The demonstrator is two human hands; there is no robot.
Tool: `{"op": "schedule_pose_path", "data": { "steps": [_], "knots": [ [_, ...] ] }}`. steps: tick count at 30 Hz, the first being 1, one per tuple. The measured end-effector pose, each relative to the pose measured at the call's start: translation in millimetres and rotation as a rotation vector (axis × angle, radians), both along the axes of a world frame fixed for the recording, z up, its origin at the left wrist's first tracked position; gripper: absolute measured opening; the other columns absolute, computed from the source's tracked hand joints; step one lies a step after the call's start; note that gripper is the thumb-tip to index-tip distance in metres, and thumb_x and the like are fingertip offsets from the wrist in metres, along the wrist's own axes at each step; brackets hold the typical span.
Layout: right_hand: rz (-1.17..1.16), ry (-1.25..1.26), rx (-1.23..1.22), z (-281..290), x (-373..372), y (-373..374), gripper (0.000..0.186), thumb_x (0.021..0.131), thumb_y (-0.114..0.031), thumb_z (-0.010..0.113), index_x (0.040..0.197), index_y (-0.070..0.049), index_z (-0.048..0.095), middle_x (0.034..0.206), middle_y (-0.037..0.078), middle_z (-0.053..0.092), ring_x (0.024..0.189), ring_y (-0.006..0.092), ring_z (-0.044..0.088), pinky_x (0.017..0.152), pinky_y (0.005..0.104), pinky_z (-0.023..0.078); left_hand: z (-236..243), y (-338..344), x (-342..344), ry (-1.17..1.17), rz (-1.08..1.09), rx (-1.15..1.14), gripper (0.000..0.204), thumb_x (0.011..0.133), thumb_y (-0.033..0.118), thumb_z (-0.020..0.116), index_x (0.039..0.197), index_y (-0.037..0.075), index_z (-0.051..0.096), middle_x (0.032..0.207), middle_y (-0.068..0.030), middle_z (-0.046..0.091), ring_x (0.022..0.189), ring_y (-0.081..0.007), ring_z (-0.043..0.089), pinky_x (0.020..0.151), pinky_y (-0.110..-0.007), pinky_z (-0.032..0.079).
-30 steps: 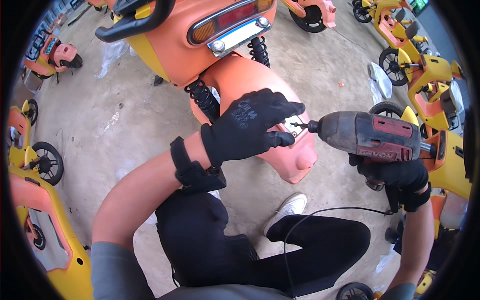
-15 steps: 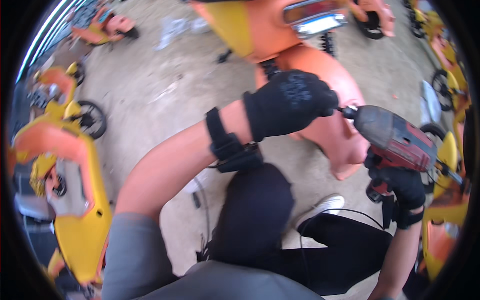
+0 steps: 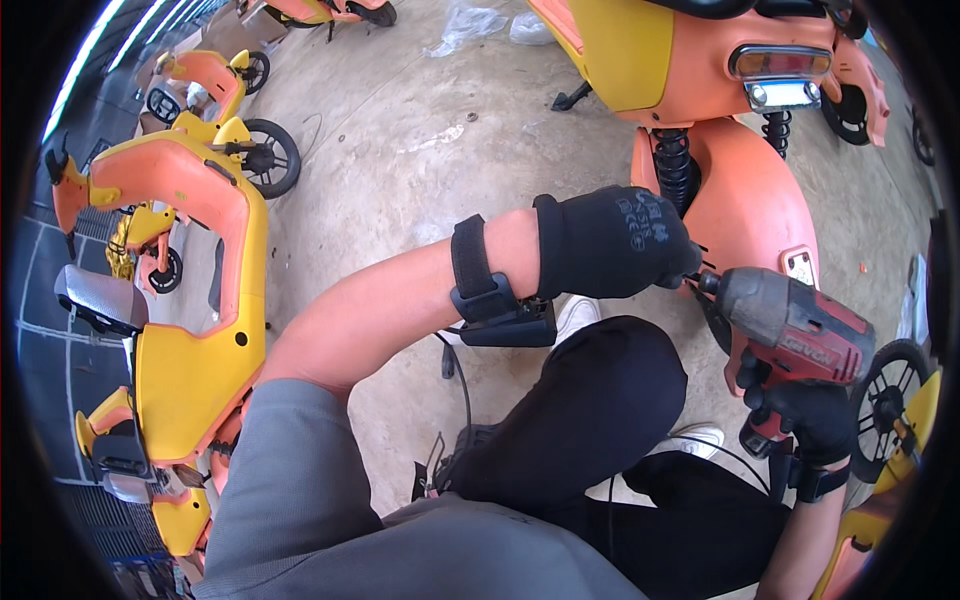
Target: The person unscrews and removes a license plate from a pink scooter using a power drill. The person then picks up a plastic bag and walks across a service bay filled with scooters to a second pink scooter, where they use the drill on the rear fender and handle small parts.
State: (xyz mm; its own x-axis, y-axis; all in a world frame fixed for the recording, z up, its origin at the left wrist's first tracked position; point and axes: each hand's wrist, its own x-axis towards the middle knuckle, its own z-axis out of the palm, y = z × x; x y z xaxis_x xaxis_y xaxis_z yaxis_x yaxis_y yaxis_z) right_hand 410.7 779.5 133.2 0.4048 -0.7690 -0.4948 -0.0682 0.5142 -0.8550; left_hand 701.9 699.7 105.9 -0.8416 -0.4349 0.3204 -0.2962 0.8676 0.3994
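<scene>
My right hand [image 3: 815,415], in a black glove, grips the handle of a red and black cordless impact driver [image 3: 795,325]. The driver's nose points left, toward my other hand. My left hand [image 3: 620,245], also in a black glove, is closed, with its fingertips right at the bit end of the driver. Whatever small thing those fingers hold is hidden. Just behind both hands is the salmon-pink rear fender [image 3: 750,195] of a yellow and pink scooter [image 3: 690,60], with a black coil shock absorber [image 3: 674,165] beside it.
More yellow and pink scooters stand on the left [image 3: 195,370] and at the right edge, where a black wheel [image 3: 885,405] shows. Crumpled clear plastic [image 3: 468,25] lies on the concrete floor [image 3: 400,170]. A black cable [image 3: 465,385] hangs by my left wrist.
The whole view has shifted, so the scooters appear farther right and lower. My hands remain together at the driver's tip, the left one a little lower in the picture.
</scene>
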Motion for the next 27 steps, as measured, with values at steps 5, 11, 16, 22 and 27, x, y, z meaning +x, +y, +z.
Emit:
{"op": "schedule_pose_path", "data": {
  "steps": [5,11,16,22,27],
  "knots": [
    [-0.026,-0.095,-0.005,-10,-3,-1,0.054,0.066,-0.014,0.073,0.112,0.004,0.053,0.096,0.011,0.060,0.084,0.0203,0.061,0.068,0.0297,0.051,-9,1,-2,0.150,0.067,0.177,0.006,0.080,0.007,0.059,0.085,0.002,0.060,0.067,-0.0106,0.061,0.059,-0.0235,0.056,0.060,-0.032,0.047],
    [-0.123,-0.157,0.016,-16,-3,-3,0.056,0.066,-0.016,0.072,0.114,0.004,0.052,0.093,0.013,0.061,0.075,0.0198,0.061,0.063,0.0285,0.051,6,4,-9,0.105,0.301,0.674,0.012,0.083,0.011,0.058,0.089,0.002,0.061,0.068,-0.0128,0.060,0.059,-0.0244,0.054,0.060,-0.034,0.046],
    [-0.130,-0.098,-0.009,-17,-2,0,0.053,0.066,-0.016,0.069,0.112,0.004,0.053,0.091,0.013,0.062,0.074,0.0194,0.061,0.062,0.0281,0.050,-38,-7,37,0.010,0.142,0.136,0.016,0.077,0.008,0.059,0.091,0.002,0.061,0.081,-0.0162,0.062,0.078,-0.0348,0.058,0.070,-0.038,0.047],
    [-0.182,0.033,-0.136,-14,-14,0,0.044,0.067,-0.015,0.062,0.106,0.005,0.056,0.087,0.011,0.061,0.075,0.0182,0.059,0.065,0.0282,0.048,-106,43,150,-0.486,0.508,0.241,0.023,0.078,0.023,0.059,0.066,0.003,0.059,0.066,-0.0166,0.057,0.063,-0.0331,0.056,0.060,-0.039,0.045],
    [-0.200,0.077,-0.175,-12,-16,0,0.043,0.069,-0.014,0.061,0.108,0.006,0.057,0.089,0.011,0.062,0.076,0.0176,0.060,0.068,0.0277,0.048,-160,84,205,-0.627,0.947,0.680,0.025,0.080,0.027,0.060,0.069,0.005,0.065,0.060,-0.0071,0.064,0.054,-0.0186,0.062,0.057,-0.031,0.049]
  ]
}}
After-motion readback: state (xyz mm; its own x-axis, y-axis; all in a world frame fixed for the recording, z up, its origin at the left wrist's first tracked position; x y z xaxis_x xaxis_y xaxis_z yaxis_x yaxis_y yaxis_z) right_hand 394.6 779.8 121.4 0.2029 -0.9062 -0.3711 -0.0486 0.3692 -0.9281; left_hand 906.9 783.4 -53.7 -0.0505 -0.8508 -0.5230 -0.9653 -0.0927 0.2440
